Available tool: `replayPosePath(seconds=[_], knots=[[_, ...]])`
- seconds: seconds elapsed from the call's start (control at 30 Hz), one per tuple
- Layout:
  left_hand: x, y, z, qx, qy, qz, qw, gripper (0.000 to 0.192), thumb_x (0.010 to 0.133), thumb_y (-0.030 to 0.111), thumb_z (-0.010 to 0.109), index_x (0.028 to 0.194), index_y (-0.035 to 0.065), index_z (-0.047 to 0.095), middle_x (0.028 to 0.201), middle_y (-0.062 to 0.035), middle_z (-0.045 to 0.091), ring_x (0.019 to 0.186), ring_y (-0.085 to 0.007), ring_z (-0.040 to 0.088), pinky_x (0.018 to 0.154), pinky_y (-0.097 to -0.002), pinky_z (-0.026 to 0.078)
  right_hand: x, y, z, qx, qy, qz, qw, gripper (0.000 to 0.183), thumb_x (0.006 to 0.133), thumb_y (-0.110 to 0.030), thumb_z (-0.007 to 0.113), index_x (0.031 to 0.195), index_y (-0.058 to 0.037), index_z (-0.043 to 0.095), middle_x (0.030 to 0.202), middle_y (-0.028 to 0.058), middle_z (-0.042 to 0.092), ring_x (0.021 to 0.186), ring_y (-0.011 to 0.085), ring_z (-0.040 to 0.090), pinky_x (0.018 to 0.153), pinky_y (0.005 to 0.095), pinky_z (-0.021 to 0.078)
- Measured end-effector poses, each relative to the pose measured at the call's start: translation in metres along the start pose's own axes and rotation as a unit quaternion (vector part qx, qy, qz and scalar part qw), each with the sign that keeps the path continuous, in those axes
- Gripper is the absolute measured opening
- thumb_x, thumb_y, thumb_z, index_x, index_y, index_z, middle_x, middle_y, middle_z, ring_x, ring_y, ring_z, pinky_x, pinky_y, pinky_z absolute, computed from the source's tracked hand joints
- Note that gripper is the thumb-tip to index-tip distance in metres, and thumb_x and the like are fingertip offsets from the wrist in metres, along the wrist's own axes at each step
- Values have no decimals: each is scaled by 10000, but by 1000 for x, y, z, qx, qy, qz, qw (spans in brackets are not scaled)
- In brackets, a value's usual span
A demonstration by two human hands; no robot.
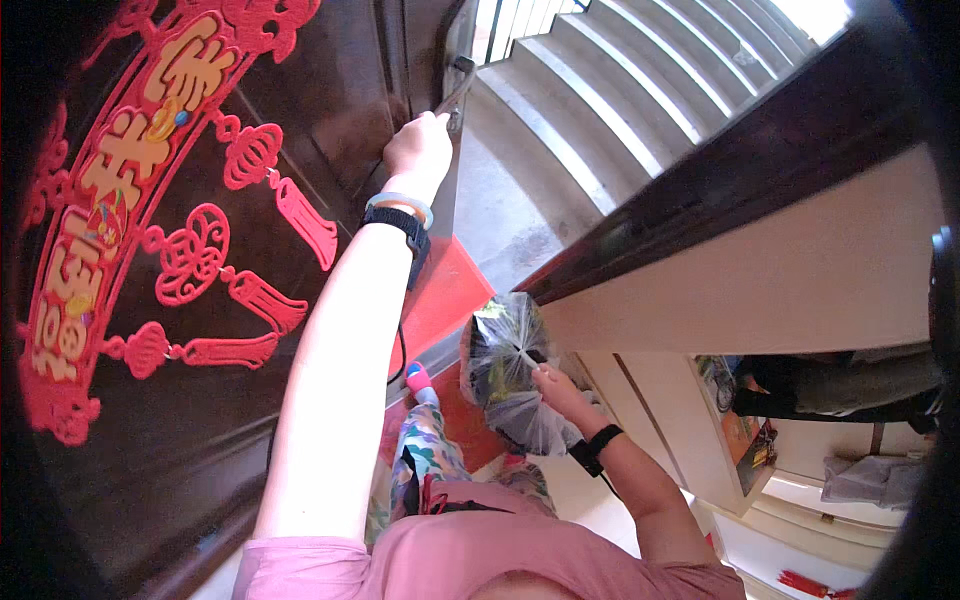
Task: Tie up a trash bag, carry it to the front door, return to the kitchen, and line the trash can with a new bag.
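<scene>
My left hand [420, 146] is closed around the handle of a dark brown door [315, 180], near the door's edge; the handle's inner part is hidden by my fingers. In my right hand [559, 386] is the gathered top of a clear plastic bag [517, 345], hanging low in front of me beside the door frame [660, 217]. Dark and yellow-green contents show through the plastic, but I cannot tell what they are. A red felt door decoration [105, 195] with lantern and tassel shapes hangs on the door at the left.
Through the doorway, concrete stairs [600, 90] rise beyond a grey landing [502, 195]. A red mat [442, 292] lies at the threshold. To the right stand a pale wall [750, 255] and shelving with dark cloth [840, 382] and a grey folded item [874, 480].
</scene>
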State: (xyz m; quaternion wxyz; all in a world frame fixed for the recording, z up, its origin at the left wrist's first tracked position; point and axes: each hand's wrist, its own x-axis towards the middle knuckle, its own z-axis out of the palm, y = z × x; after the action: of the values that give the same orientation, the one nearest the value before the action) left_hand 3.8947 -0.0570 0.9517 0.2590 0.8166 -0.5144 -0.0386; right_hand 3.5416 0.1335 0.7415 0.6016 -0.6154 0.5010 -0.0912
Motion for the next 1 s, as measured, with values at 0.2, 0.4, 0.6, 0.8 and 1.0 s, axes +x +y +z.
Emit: replayPosePath(seconds=[0.2,0.4,0.6,0.8,1.0], knots=[[79,-80,31,2,45,-66,997,451,942,383,379,948,4,623,946,-260,630,919,-428,603,792,-511,473,116,-26,8,35,31,30,998,245,948,-272,432,808,-84,502,654,-29,441,566,82,449,506,250,397],[86,-183,73,34,73,-163,983,464,936,402,376,943,9,623,949,-261,624,929,-431,593,800,-512,470,223,-7,18,33,-12,47,998,243,938,-287,448,842,-71,502,662,-11,451,594,95,450,527,263,409],[115,-275,78,90,56,-239,965,480,934,416,351,961,18,619,989,-243,619,951,-425,581,808,-516,459,322,-8,28,-21,-21,17,999,228,937,-274,443,846,-75,507,674,-18,453,603,95,455,532,264,414],[137,-317,87,121,85,-312,938,479,943,422,339,962,20,599,988,-225,622,935,-421,578,779,-505,460,430,-29,-14,5,-81,82,993,379,911,-315,470,1145,-22,527,731,68,559,644,175,558,584,321,492],[147,-315,100,120,134,-309,934,477,944,419,366,930,2,597,946,-250,615,914,-428,569,768,-494,452,523,-23,-46,-64,-115,43,990,379,901,-298,456,1146,-18,529,804,75,560,704,181,556,580,335,505]])
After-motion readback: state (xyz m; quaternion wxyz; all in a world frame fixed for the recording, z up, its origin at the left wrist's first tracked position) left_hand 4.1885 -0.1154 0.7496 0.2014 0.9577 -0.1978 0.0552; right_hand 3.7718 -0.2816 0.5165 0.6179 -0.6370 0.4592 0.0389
